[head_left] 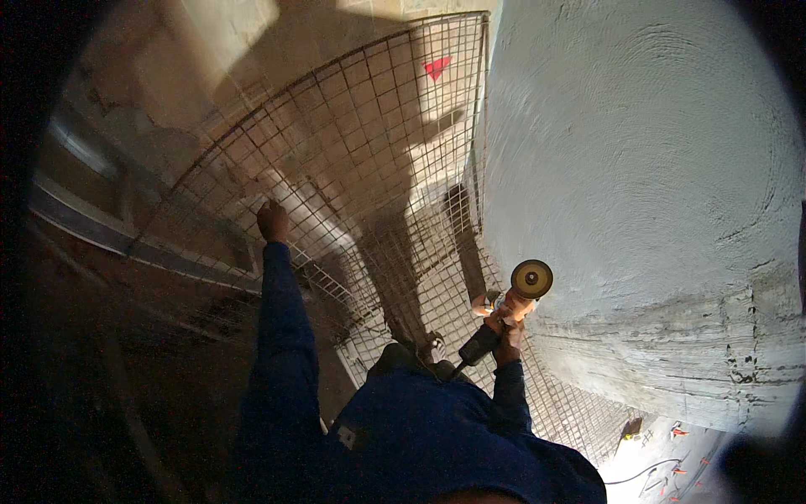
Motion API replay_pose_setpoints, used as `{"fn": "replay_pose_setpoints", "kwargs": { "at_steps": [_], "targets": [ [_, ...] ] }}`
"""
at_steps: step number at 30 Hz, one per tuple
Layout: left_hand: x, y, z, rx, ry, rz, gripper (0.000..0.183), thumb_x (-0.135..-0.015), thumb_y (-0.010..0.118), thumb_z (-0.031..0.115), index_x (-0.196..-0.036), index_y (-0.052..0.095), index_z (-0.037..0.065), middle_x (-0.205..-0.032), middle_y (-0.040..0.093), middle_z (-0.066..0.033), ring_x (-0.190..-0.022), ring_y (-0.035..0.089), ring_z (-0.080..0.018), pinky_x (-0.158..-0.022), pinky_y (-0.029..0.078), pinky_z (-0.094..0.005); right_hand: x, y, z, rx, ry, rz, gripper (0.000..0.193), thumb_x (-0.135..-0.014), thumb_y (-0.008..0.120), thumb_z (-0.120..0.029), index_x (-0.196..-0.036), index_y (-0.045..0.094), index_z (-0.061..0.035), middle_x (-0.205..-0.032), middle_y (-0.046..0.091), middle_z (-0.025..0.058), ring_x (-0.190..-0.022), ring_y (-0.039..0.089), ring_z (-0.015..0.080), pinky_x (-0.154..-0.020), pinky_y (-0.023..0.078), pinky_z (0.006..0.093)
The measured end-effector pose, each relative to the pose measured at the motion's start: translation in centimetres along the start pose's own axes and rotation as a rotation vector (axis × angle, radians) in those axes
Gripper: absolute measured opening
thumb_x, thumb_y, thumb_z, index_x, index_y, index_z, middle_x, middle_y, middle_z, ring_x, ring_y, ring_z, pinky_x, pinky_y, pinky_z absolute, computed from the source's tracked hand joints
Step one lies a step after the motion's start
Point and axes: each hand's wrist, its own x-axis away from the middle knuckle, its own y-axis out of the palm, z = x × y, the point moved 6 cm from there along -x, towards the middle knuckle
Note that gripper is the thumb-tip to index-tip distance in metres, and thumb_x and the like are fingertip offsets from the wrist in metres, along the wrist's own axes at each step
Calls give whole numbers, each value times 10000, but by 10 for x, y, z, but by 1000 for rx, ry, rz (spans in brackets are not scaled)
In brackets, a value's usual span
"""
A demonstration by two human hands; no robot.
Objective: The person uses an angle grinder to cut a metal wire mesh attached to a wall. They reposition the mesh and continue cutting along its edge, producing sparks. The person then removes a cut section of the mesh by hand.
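A large sheet of steel wire mesh (pixel 369 109) with square openings stands in front of me and curves away at its upper edge. My left hand (pixel 273 221) is stretched out ahead, its fingers closed on the mesh. Close to my body on the right, my right hand (pixel 510 332) grips an angle grinder (pixel 482 343) by its dark body. The grinder's round yellow-brown cutting disc (pixel 532 279) points away from me, beside the plastered wall. Whether the disc is spinning I cannot tell. A cord leaves the rear of the tool toward my waist.
A grey plastered wall (pixel 638 151) rises along the right. A red triangular piece (pixel 437 67) shows through the mesh. More mesh (pixel 579 412) spreads by my legs. At lower right are a yellow object (pixel 631 428), a black cable (pixel 642 477) and scattered orange pieces (pixel 679 433).
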Motion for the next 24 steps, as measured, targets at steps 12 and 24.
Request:
{"fn": "replay_pose_setpoints", "kwargs": {
  "at_steps": [12,24],
  "targets": [
    [180,-32,90,754,83,-174,491,-1017,508,296,-1392,443,-15,-1150,602,-196,-873,633,-271,-769,547,-417,1,15,-8,-67,-130,-91,382,-844,679,-224,-1127,577,11,-932,604,91,-805,626,202,-691,556,345],
    [470,-80,275,560,444,-1254,842,-861,690,485,-1419,344,-42,-1247,562,-257,-1161,573,-364,-1006,450,-461,5,73,-2,47,17,-115,171,-870,672,-189,-924,595,-47,-781,580,25,-659,580,131,-605,508,292]
  ]
}}
